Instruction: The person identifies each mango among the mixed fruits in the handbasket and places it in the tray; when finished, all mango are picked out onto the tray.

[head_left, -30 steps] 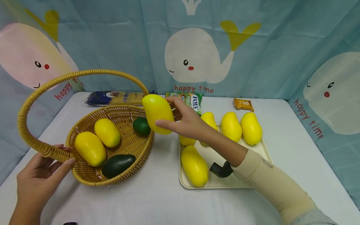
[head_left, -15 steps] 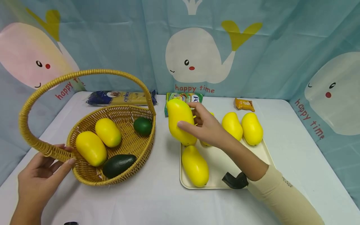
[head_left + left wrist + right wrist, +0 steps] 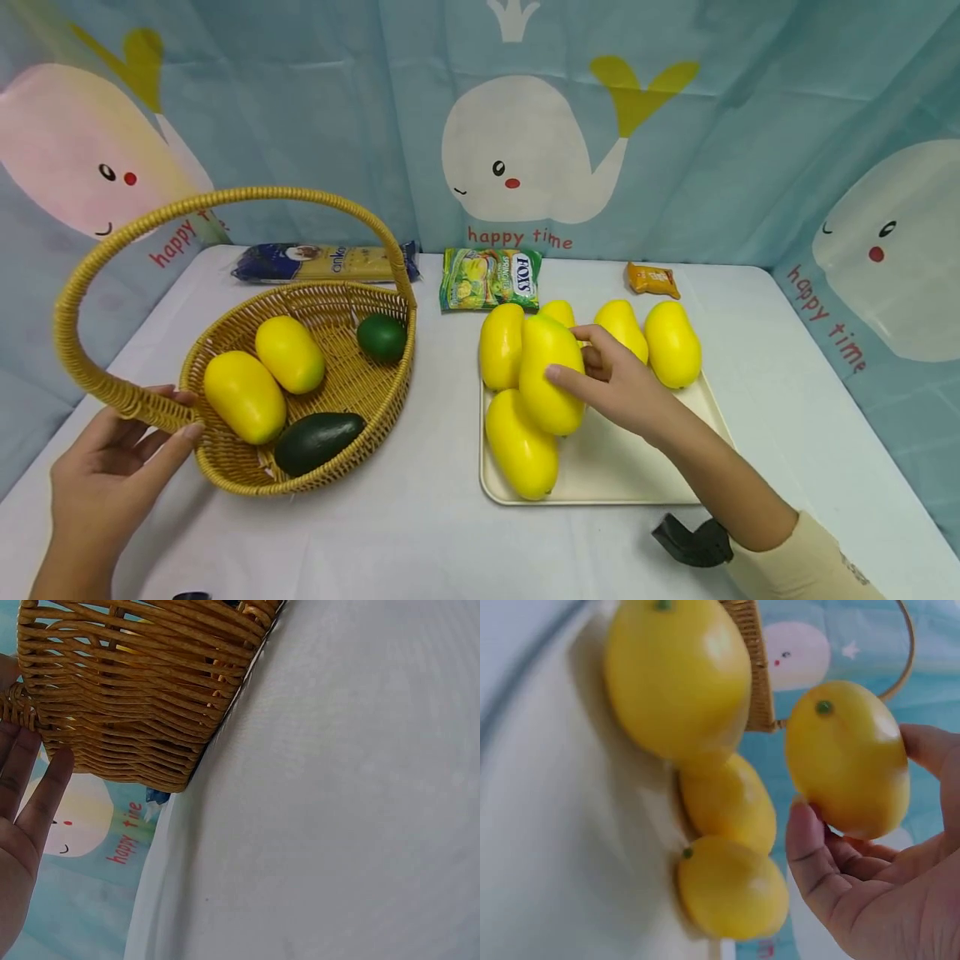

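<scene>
My right hand (image 3: pixel 618 383) pinches a yellow mango (image 3: pixel 551 375) between thumb and fingers, above the left part of the cream tray (image 3: pixel 630 479). The right wrist view shows this mango (image 3: pixel 847 757) held apart from the others. Several mangoes lie on the tray, among them a front-left mango (image 3: pixel 517 450) and a far-right mango (image 3: pixel 672 343). My left hand (image 3: pixel 112 475) holds the wicker basket (image 3: pixel 300 483) where its handle meets the rim, thumb in front. Inside the basket are two yellow mangoes (image 3: pixel 245 396), a dark avocado (image 3: pixel 318 442) and a smaller green fruit (image 3: pixel 381 337).
Behind the basket lies a blue and yellow pasta pack (image 3: pixel 322 262). A green FOX'S candy bag (image 3: pixel 490 279) lies behind the tray, with a small orange wrapped snack (image 3: pixel 652 280) to its right. A whale-print curtain (image 3: pixel 337 125) closes off the table's back.
My right hand has carried the mango from the basket's right rim rightward to over the tray, lowering it. My left hand and the basket have stayed in place.
</scene>
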